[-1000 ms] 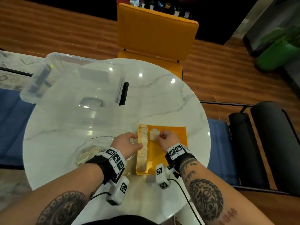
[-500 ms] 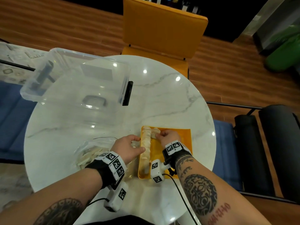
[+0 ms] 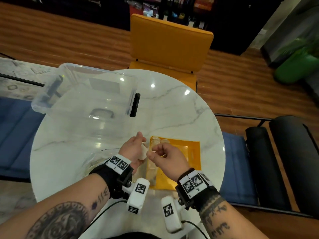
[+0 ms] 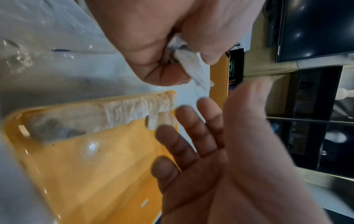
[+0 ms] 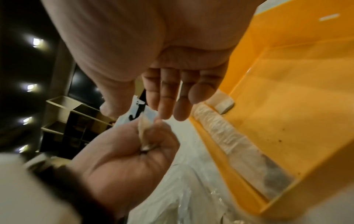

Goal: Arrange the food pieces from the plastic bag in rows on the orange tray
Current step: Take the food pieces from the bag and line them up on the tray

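Observation:
The orange tray [image 3: 190,152] lies on the marble table [image 3: 172,109], with a row of pale food pieces [image 3: 152,168] along its left edge and a single piece [image 3: 164,140] beside the row's far end. My left hand [image 3: 140,146] hovers just left of the tray and grips a few pale pieces [image 3: 143,151] [image 4: 188,65]. My right hand [image 3: 154,152] is raised over the row, and its straight fingers [image 5: 168,97] reach the held pieces [image 5: 144,128]. It holds nothing. The plastic bag [image 3: 95,161] lies under my left wrist.
A clear plastic bin [image 3: 86,94] stands at the table's back left, with a flat black object [image 3: 135,105] against its right side. An orange chair [image 3: 170,44] faces me across the table. Black chairs [image 3: 284,161] stand close on the right.
My right hand let go of the piece at the start of the second row and moved left to my left hand. My left hand rose and turned up with its pieces.

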The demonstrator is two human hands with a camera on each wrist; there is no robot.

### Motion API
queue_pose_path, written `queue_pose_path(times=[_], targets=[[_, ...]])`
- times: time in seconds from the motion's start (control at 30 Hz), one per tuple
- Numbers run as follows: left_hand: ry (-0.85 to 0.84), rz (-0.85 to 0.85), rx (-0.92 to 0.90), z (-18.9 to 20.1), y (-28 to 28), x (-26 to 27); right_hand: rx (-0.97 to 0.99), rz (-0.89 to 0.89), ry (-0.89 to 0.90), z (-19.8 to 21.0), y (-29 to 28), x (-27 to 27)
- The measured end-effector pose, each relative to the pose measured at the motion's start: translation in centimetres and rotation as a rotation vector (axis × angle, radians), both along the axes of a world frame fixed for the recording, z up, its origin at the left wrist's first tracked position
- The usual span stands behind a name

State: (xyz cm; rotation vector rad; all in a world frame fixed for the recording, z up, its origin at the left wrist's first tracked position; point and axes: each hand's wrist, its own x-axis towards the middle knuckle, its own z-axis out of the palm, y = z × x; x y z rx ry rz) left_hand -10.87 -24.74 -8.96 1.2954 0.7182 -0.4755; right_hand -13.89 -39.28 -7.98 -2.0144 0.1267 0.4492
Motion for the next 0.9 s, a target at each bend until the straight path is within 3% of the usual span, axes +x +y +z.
queue_pose_path(times=[0.33,0.5,0.63,0.7,0.83,0.9], targets=[[-0.136,-0.105,-0.103,1.9,-0.4,-2.0,-0.033,-0.091,-0.128,2.4,-1.0,-0.2],[-0.329,-0.473,0.18,2.2,0.4,-3.0,-0.24,0.144,-0.292,4.9,-3.0,0.3],[-0.51,-0.755,0.499,2.2,0.5,-3.4,-0.328,0.353,-0.263,6.0,-3.5,0.2],[-0.51,-0.761,0.524,2.0,0.3,-3.4,-0.298,0.334,-0.274,5.7,-3.6,0.0],[-0.515,-0.635,0.455,1.8,0.1,-3.6,-0.146,0.08,-0.212,4.0,-3.9,-0.9],[-0.499,-0.6,0.436,1.2,0.0,-3.6,-0.136,0.079,-0.148,2.6,-3.9,-1.4]])
